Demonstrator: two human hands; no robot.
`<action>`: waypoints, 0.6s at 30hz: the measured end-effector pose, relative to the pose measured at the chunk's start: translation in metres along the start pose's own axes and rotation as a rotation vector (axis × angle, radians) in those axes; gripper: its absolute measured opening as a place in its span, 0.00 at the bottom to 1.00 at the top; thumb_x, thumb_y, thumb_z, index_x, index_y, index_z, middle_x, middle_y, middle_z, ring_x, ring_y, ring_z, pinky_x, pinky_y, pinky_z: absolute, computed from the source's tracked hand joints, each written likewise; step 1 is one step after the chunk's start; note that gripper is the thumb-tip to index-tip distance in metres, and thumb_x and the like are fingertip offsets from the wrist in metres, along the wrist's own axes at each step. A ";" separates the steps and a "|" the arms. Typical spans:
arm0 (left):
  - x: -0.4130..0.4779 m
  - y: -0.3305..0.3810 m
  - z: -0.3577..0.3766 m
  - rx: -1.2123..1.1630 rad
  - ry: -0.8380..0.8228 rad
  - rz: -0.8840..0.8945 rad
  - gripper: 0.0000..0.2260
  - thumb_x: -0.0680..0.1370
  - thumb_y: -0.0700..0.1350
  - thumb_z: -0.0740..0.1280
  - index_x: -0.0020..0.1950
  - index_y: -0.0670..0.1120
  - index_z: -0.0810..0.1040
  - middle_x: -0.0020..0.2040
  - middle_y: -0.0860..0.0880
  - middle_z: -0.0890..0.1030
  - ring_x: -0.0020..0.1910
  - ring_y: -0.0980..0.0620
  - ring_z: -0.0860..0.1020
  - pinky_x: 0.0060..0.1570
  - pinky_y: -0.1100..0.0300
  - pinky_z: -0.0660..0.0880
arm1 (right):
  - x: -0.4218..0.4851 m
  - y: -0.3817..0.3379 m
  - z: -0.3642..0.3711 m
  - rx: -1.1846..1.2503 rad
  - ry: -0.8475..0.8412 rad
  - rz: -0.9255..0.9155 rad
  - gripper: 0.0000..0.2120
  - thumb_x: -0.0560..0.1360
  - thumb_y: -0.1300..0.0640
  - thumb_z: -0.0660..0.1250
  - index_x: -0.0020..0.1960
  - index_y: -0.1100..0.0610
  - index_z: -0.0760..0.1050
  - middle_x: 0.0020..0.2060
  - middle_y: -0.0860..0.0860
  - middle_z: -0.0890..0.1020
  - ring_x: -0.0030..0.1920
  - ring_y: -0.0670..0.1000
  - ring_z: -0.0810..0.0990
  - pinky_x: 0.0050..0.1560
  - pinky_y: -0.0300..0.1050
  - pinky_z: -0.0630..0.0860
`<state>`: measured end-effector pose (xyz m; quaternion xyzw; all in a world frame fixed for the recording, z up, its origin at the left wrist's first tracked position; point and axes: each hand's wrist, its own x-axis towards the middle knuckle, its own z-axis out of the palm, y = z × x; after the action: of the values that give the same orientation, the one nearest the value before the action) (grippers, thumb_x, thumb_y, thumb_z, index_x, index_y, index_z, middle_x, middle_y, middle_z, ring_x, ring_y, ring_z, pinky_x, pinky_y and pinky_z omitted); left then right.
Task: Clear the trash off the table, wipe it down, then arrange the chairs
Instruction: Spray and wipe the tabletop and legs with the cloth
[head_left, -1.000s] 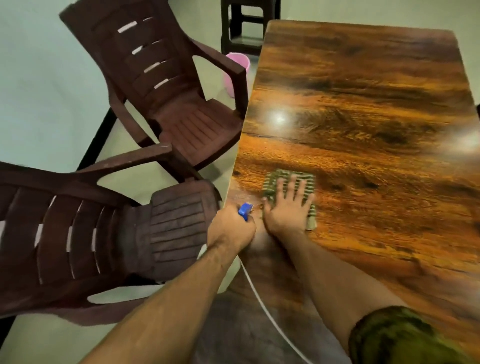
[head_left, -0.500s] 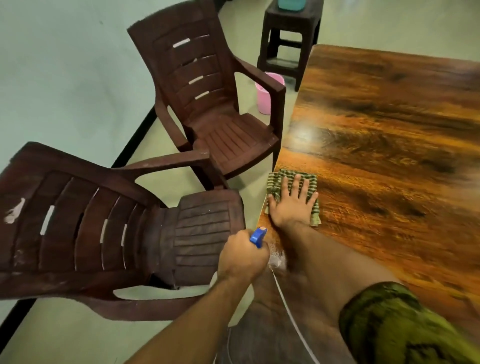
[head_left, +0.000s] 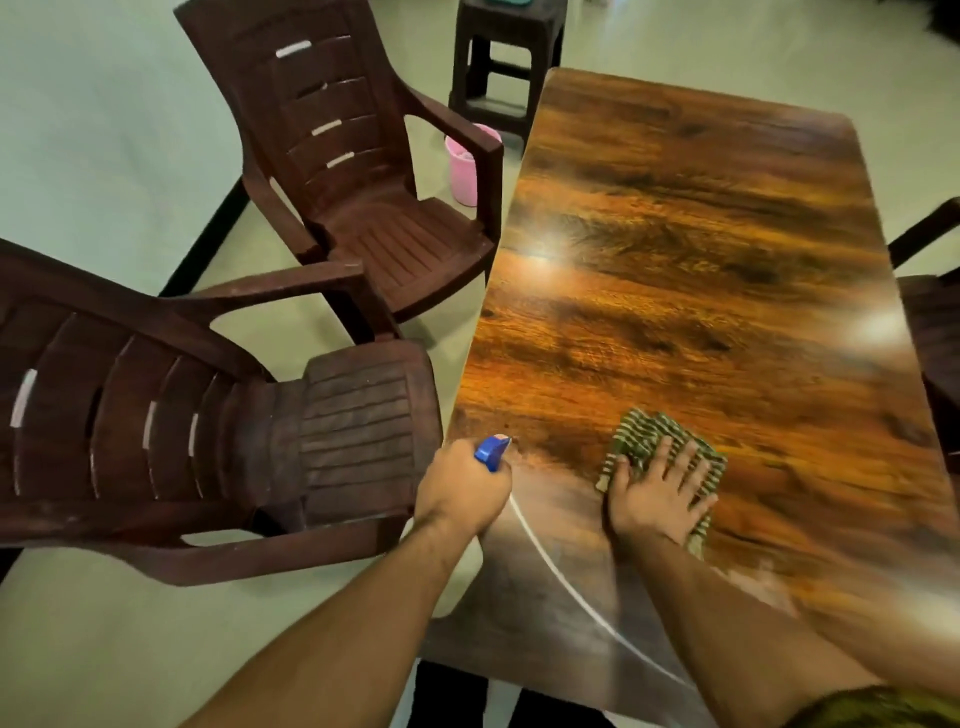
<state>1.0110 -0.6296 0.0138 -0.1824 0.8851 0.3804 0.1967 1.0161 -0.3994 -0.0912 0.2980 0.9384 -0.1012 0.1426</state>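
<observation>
The right hand (head_left: 657, 501), spread flat, is being pressed on the cloth (head_left: 660, 452); unwiped table (head_left: 701, 249) is lying lengthwise ahead.

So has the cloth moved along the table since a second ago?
Yes. The cloth, under the right hand, has slid away from the table's left edge toward its middle.

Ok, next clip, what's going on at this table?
A person is wiping down the wooden table. The right hand presses a green striped cloth flat on the near end, and the left hand grips a blue-nozzled spray bottle at the table's edge. No trash shows on it; two brown plastic chairs stand alongside.
</observation>
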 end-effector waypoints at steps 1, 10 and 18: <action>-0.005 -0.001 0.002 -0.008 -0.005 0.007 0.11 0.76 0.51 0.67 0.36 0.49 0.73 0.37 0.49 0.78 0.37 0.45 0.77 0.40 0.55 0.75 | -0.009 -0.002 0.004 0.045 0.007 0.136 0.36 0.81 0.37 0.50 0.82 0.52 0.43 0.81 0.54 0.40 0.80 0.59 0.37 0.76 0.66 0.39; -0.044 -0.023 0.025 0.020 -0.023 0.107 0.06 0.75 0.51 0.67 0.48 0.51 0.79 0.42 0.49 0.82 0.43 0.45 0.80 0.45 0.53 0.79 | -0.106 -0.055 0.034 -0.274 -0.256 -0.848 0.41 0.77 0.36 0.54 0.81 0.47 0.38 0.79 0.50 0.35 0.78 0.55 0.29 0.74 0.62 0.28; -0.088 -0.009 0.095 0.066 -0.200 0.160 0.08 0.73 0.53 0.66 0.41 0.49 0.76 0.36 0.50 0.80 0.38 0.47 0.79 0.36 0.56 0.73 | -0.061 0.128 0.000 -0.115 -0.134 -0.380 0.32 0.81 0.36 0.44 0.81 0.44 0.40 0.79 0.49 0.37 0.79 0.53 0.35 0.76 0.57 0.35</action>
<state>1.1108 -0.5493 -0.0093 -0.0660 0.8848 0.3818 0.2588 1.1396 -0.3291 -0.0845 0.0996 0.9704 -0.0923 0.1998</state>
